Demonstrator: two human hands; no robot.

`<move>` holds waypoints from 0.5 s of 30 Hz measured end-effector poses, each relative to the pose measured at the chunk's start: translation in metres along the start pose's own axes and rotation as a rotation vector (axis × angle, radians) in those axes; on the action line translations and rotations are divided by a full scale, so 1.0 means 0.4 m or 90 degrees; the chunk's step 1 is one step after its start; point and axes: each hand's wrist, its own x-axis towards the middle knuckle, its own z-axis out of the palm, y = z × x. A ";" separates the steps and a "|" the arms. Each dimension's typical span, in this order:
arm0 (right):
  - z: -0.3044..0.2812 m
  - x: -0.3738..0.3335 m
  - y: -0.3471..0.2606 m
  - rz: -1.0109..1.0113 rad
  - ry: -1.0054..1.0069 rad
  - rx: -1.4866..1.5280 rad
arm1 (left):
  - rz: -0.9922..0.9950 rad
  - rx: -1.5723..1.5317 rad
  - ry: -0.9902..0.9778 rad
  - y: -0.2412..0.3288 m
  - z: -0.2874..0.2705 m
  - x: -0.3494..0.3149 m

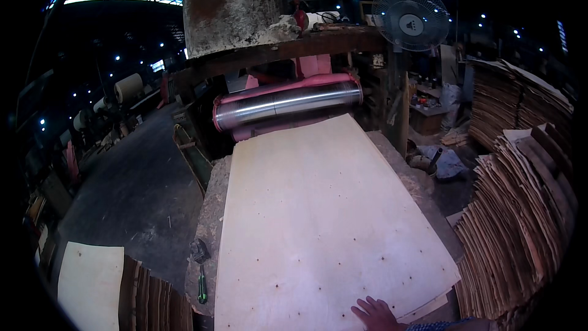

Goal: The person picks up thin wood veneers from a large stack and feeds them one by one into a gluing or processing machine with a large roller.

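Observation:
A large pale wood veneer sheet (318, 208) with small dark knots lies flat before me, its far end close to a shiny steel roller (288, 105). Pink material wraps behind and under the roller. My right hand (375, 314) rests on the sheet near its lower right corner, fingers spread and nothing gripped. The corner of another sheet (429, 310) peeks out beneath. My left hand is out of sight. On the rough ledge left of the sheet lie a green utility knife (203, 285) and a small dark object (199, 250) whose kind I cannot make out.
Tall stacks of veneer (508, 227) rise on the right, and a lower stack (153, 297) stands at the near left. A fan (410, 17) hangs on a post (398, 104) at the back right. Above the roller sits a rusty tank (233, 6). Grey floor (135, 190) runs along the left.

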 end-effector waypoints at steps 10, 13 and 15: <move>0.005 -0.001 0.003 0.003 0.003 0.008 | -0.010 0.017 0.018 0.002 -0.006 0.002; 0.006 -0.001 0.002 0.001 0.006 0.011 | -0.013 0.022 0.012 -0.003 -0.025 0.014; 0.005 -0.001 0.002 0.000 0.006 0.009 | -0.011 0.018 0.008 -0.006 -0.031 0.020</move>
